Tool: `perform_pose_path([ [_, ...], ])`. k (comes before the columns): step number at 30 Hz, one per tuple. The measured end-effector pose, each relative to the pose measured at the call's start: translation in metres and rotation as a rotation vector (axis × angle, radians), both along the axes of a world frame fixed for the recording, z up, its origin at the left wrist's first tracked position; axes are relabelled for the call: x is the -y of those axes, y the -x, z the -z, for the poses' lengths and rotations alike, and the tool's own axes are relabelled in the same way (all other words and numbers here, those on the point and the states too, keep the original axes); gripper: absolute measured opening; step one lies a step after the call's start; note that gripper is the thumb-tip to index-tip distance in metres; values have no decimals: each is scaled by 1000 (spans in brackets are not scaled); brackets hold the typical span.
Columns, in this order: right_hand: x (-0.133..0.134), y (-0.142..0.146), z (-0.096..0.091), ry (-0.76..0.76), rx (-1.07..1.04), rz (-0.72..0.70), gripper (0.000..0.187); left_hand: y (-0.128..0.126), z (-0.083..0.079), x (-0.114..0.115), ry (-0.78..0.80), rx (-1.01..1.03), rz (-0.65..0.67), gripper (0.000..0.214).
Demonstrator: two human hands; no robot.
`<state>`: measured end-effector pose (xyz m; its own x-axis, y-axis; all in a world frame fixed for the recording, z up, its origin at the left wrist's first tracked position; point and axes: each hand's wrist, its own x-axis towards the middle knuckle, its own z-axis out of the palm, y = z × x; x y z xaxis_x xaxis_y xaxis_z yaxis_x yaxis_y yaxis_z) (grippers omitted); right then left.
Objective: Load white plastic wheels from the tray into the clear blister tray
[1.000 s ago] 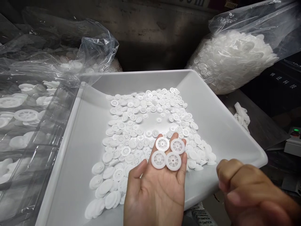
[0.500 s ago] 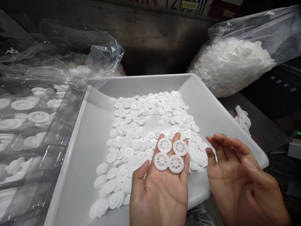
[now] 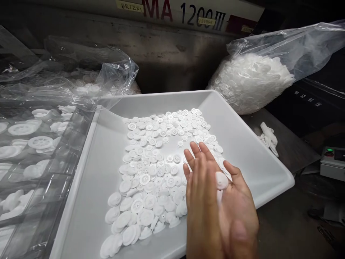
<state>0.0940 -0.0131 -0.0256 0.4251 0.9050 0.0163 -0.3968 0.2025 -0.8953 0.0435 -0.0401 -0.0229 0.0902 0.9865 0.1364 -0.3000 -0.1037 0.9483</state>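
Note:
My left hand is turned on edge, fingers stretched out, its palm facing my right hand; motion blurs it slightly. My right hand lies palm up with its fingers spread, close against the left. On the right palm rests a small white plastic wheel, its smooth side up. Part of another white piece shows just below it; the left hand hides whatever else lies between the palms. Beneath both hands stands a grey-white tray holding many loose white plastic wheels, some spoked side up.
Clear plastic blister trays with white wheels stand at the left. Plastic film drapes behind them. A clear bag full of white parts sits behind the tray's right corner. Nearby are a white glove-like cloth and a control box.
My left hand has turned over from palm up and moved right against my right hand. The wheels on its palm are out of sight; a wheel now lies on my right palm.

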Motion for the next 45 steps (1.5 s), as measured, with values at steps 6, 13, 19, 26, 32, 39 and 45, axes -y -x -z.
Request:
perform_pose_path([
  [6, 4, -2, 0, -35, -632, -161, 53, 8, -13, -3, 268, 243, -15, 50],
  [13, 4, -2, -2, -39, -658, -125, 63, -4, 0, 6, -43, -211, -132, 66],
  [19, 4, -4, -4, -115, -742, -150, 57, -3, 8, 9, -103, -285, -112, 69],
  [26, 7, -4, -7, -134, -819, -164, 57, 6, 7, -2, -100, -221, -71, 63],
  [32, 8, -6, -9, -123, -737, -185, 60, 3, 0, -7, -42, -119, -169, 56],
  [39, 9, -6, -11, -170, -751, -204, 61, 15, -4, -7, 81, 98, -100, 46],
  [45, 12, -6, -11, -205, -767, -240, 60, 25, 3, -13, 71, 209, -32, 43],
])
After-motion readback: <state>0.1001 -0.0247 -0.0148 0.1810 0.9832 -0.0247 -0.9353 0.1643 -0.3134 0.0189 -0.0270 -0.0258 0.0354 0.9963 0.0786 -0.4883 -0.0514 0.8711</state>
